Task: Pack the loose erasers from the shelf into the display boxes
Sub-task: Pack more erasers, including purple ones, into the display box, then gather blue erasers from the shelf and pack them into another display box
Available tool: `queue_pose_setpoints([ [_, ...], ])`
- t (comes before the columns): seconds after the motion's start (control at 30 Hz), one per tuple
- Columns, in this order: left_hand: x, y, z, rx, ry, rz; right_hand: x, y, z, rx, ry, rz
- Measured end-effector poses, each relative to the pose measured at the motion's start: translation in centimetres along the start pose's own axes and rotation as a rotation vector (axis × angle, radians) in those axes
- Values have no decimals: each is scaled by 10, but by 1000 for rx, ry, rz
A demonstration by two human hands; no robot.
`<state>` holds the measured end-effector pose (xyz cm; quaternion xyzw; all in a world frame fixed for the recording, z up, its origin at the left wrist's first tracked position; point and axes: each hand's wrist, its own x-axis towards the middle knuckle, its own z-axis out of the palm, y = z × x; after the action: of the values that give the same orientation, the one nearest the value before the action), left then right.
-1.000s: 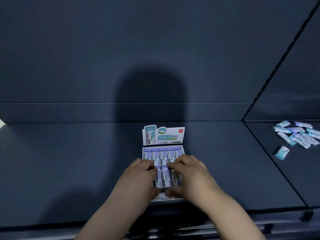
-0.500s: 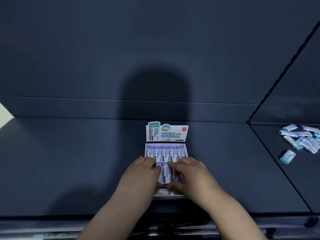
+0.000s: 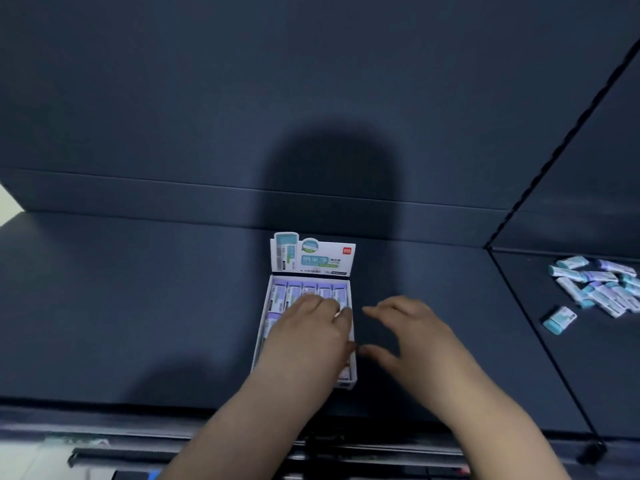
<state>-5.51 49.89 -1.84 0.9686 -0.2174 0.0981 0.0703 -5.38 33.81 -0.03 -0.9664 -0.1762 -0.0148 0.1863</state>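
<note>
My left grip (image 3: pixel 311 337) lies with fingers loosely extended on the packed erasers (image 3: pixel 294 292) inside the display box (image 3: pixel 311 261), which stands near the front edge of the shelf (image 3: pixel 138 306). My right grip (image 3: pixel 412 337) is just beside the box's right wall, fingers spread, holding nothing. The loose erasers (image 3: pixel 595 285) lie piled on the adjoining shelf section, well apart to the right.

Light: dim, blue, from behind you.
Shadow: your dark shape on the back wall (image 3: pixel 332 161).
Blur: your left hand (image 3: pixel 311 337) and right hand (image 3: pixel 415 336) look smeary.
</note>
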Motion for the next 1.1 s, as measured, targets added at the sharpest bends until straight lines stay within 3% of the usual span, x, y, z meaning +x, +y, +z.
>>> queue_pose_setpoints([
  [0.47,13,31,10,-48,-81,67,-39,25,-10,-79,-14,213],
  [0.63,17,39,-8,-111,-210,132,-56,25,-18,-83,-3,323],
  [0.77,16,48,-8,-82,-130,181,-74,30,-26,-83,35,355],
  [1.1,40,161,8,-67,-137,202,-144,106,-75,-157,95,342],
])
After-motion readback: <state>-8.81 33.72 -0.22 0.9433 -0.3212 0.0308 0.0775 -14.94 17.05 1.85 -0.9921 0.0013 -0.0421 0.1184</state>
